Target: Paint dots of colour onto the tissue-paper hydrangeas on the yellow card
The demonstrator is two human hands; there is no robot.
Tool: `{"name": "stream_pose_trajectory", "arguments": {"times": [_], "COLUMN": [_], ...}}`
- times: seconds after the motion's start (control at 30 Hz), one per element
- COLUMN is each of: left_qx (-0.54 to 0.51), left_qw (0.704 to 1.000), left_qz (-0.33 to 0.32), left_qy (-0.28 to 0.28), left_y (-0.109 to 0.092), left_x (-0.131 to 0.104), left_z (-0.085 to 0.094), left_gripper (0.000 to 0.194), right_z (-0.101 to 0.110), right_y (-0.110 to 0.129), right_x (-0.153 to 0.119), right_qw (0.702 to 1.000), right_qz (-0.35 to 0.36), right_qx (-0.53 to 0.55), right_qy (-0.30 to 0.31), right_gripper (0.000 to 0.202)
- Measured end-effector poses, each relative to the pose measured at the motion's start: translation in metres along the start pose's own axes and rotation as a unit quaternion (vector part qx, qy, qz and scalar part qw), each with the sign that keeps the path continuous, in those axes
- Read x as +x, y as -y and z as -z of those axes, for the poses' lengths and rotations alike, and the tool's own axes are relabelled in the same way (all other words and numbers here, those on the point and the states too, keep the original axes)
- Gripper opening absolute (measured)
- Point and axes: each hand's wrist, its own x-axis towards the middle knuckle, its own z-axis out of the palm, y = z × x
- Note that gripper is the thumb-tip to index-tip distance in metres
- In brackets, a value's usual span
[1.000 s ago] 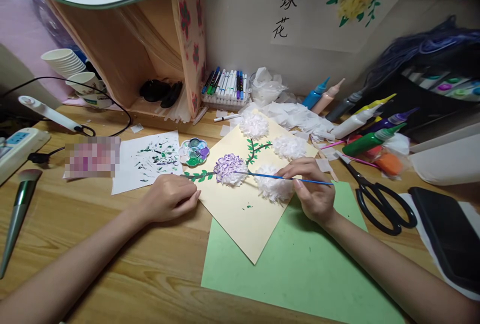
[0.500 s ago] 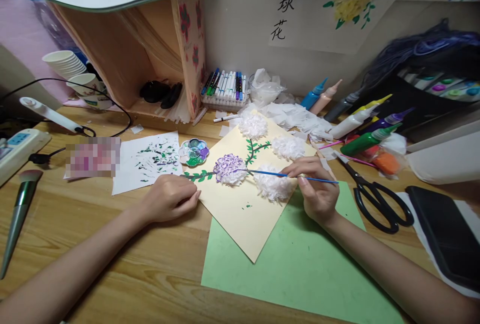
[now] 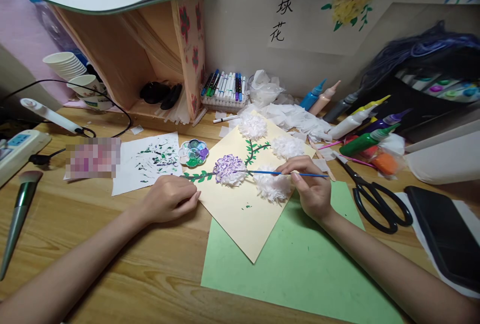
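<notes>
My right hand pinches a thin blue paintbrush, whose tip touches the partly purple paper flower. That flower is fixed to a cream sheet with painted green leaves and several white tissue flowers, one of them beneath the brush. My left hand rests with curled fingers at the sheet's left edge; whether anything is inside it is hidden. Just above it sits a flower-shaped palette with green, purple and blue paint.
A paint-marked white paper lies left of the palette. Black scissors and a dark phone are at the right. Behind stand paint bottles, a marker box and tissue scraps. Green paper lies under the cream sheet.
My right hand and the brush have shifted slightly left, with the brush tip further over the purple flower. My left hand has stayed in place.
</notes>
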Motion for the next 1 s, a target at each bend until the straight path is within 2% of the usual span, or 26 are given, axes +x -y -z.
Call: {"name": "stream_pose_trajectory", "arguments": {"times": [0.1,0.23,0.47,0.6,0.63,0.73,0.83,0.93,1.0], "left_qx": [0.002,0.002,0.000,-0.003,-0.004,-0.006,-0.002,0.000,-0.002], "left_qw": [1.000,1.000,1.000,1.000,1.000,1.000,1.000,1.000,1.000], "left_qz": [-0.001,-0.001,-0.002,0.003,0.003,0.001,0.000,-0.002,-0.005], "left_qy": [-0.001,0.000,0.000,0.002,0.003,0.002,-0.006,-0.016,-0.020], "left_y": [0.000,0.000,-0.001,-0.001,-0.001,-0.002,-0.004,-0.004,-0.005], "left_x": [0.000,0.000,0.000,-0.001,-0.001,0.000,0.000,-0.001,-0.002], "left_z": [0.000,0.001,0.001,0.001,0.001,0.001,0.001,0.001,0.000], "left_gripper": [0.034,0.034,0.035,0.034,0.034,0.034,0.035,0.035,0.034], "right_z": [0.000,0.000,0.000,-0.004,-0.007,-0.024,-0.047,-0.064,-0.068], "right_y": [0.000,0.002,0.004,0.012,0.016,0.030,0.039,0.040,0.039], "right_x": [0.001,0.002,-0.001,0.010,0.016,0.040,0.064,0.077,0.079], "right_qw": [1.000,1.000,0.999,0.997,0.998,0.995,0.978,0.965,0.961], "right_qz": [0.006,0.002,0.025,0.042,0.042,0.036,0.046,0.047,0.045], "right_qx": [0.000,-0.012,-0.029,-0.025,-0.028,-0.070,-0.112,-0.134,-0.142], "right_qy": [-0.025,-0.011,-0.029,-0.055,-0.039,0.062,0.170,0.222,0.232], "right_gripper": [0.013,0.013,0.014,0.013,0.014,0.018,0.019,0.018,0.018]}}
